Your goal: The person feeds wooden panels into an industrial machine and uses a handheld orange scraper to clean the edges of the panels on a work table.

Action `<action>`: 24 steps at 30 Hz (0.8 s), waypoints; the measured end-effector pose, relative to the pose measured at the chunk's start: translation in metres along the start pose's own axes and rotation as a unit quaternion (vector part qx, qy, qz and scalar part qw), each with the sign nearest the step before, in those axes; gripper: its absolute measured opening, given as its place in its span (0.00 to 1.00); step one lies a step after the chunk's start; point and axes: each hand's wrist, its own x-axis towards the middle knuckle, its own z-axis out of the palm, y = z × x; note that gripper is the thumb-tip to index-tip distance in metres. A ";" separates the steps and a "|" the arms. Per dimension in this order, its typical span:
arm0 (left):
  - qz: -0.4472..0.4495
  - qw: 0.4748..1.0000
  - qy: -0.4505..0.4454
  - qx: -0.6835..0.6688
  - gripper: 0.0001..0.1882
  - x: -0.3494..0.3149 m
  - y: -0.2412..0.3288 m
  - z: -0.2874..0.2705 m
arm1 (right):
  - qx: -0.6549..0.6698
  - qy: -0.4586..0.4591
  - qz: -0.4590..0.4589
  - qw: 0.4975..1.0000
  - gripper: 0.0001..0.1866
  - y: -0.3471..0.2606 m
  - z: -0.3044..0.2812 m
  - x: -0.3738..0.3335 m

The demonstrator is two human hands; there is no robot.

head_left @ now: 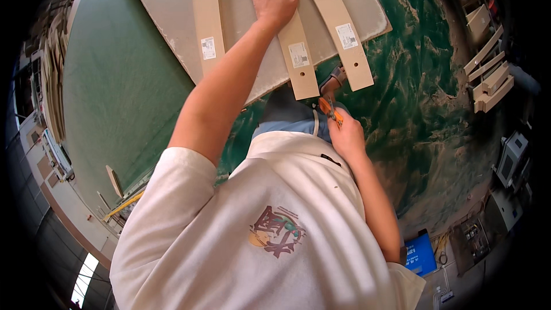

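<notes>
My left hand (pixel 271 1) lies flat with its fingers spread on the middle wooden strip (pixel 294 30), holding nothing. That strip has a white label and a dark hole close to its near end. A similar strip (pixel 206 8) lies to its left, partly covered by my forearm, and a curved strip (pixel 330 3) lies to its right. All three rest on a flat greyish panel (pixel 241 49), and the right two overhang its near edge. Below the middle strip's end, my right hand (pixel 347 135) is closed around an orange and dark hand tool (pixel 330 110), whose exact kind is unclear.
A dusty green floor (pixel 425 120) spreads on the right, with stacked wood offcuts (pixel 491 86) farther over. A large green surface (pixel 123 74) lies left of the panel. Behind me, at the lower right, sits a blue box (pixel 420 254) near cables.
</notes>
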 end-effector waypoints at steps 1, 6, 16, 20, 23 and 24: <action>-0.009 1.000 -0.019 0.007 0.38 0.000 0.000 0.001 | -0.004 -0.003 0.004 1.000 0.14 -0.002 0.002 0.003; -0.025 0.998 -0.039 0.032 0.41 -0.003 0.000 0.007 | -0.026 -0.001 0.012 1.000 0.14 -0.015 0.003 0.008; -0.046 0.998 -0.046 0.017 0.42 -0.002 0.001 0.010 | -0.105 -0.011 0.024 0.994 0.14 -0.030 0.004 0.011; -0.050 0.998 -0.045 0.016 0.41 -0.002 0.001 0.011 | -0.107 -0.033 0.043 0.993 0.14 -0.035 -0.001 0.013; -0.047 0.998 -0.042 0.021 0.41 -0.002 0.001 0.012 | -0.092 -0.023 0.035 0.995 0.14 -0.030 0.002 0.014; -0.045 0.998 -0.040 0.022 0.40 -0.002 0.001 0.012 | -0.086 -0.016 0.031 0.996 0.14 -0.028 0.002 0.014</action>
